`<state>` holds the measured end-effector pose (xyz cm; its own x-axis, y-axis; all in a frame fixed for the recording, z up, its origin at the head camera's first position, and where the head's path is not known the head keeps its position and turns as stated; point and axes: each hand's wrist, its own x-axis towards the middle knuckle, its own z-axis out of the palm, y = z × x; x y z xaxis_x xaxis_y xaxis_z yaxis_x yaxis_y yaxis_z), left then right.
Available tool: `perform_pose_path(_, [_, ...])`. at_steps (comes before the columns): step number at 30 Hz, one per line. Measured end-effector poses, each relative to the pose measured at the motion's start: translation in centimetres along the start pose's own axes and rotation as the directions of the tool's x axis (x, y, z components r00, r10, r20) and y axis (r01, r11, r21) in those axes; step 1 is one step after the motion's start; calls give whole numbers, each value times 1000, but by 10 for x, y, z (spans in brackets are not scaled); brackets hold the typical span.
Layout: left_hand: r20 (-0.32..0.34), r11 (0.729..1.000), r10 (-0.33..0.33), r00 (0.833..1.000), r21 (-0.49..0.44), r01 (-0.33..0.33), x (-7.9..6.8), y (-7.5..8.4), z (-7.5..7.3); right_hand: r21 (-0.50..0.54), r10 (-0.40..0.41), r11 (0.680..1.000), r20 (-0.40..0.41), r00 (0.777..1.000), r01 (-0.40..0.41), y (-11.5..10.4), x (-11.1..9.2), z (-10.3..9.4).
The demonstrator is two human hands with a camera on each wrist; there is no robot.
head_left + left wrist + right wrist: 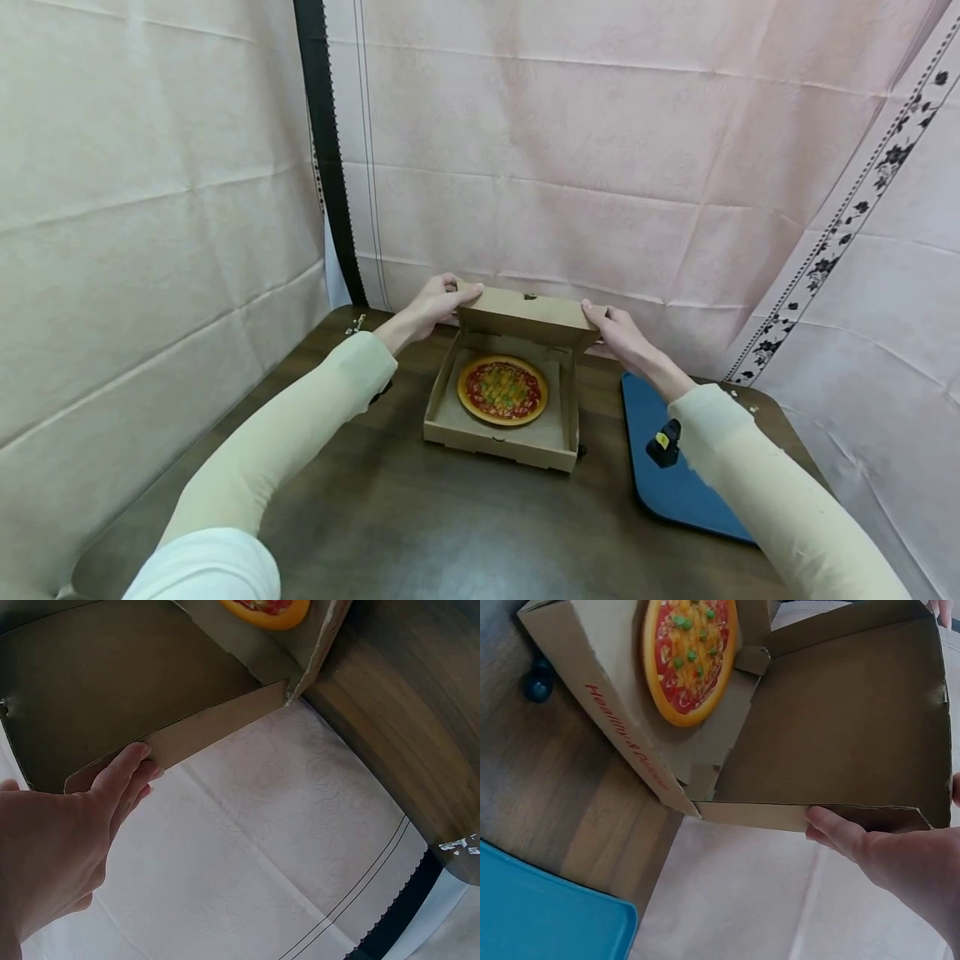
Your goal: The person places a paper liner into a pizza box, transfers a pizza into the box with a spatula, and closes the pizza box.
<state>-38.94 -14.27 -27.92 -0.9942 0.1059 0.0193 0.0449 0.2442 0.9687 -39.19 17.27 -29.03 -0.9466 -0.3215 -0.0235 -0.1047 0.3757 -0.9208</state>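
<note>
A cardboard pizza box (498, 447) stands on the brown table with its lid (525, 307) raised at the back. Inside, on the box floor, lies a round pizza (502, 390) with red and yellow topping and green bits. My left hand (435, 306) grips the lid's left corner, its fingers along the side flap in the left wrist view. At the opposite corner, my right hand (621, 333) holds the lid, thumb and fingers at the side flap (757, 816). Red lettering runs along the box's side wall (622, 735) in the right wrist view.
A blue tray (643, 433) lies to the right of the box, partly under my right forearm. Small dark blue round objects (538, 684) sit against the box's right side. Pale cloth curtains (570, 167) hang close behind the table and at both sides.
</note>
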Motion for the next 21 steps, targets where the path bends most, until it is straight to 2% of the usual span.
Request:
perform_pose_path(9, [-15, 1000, 15, 1000, 8, -15, -7, -10, -1, -83, -26, 996, -1, 1000, 26, 6, -6, 1])
perform_pose_path(14, [-24, 998, 35, 999, 58, -34, -13, -13, -4, -147, -55, 988, 19, 998, 57, 11, -11, 1])
perform_pose_path(21, [24, 992, 55, 998, 111, -58, -18, -20, -9, -271, -97, 957, 47, 994, 106, 16, -23, 3])
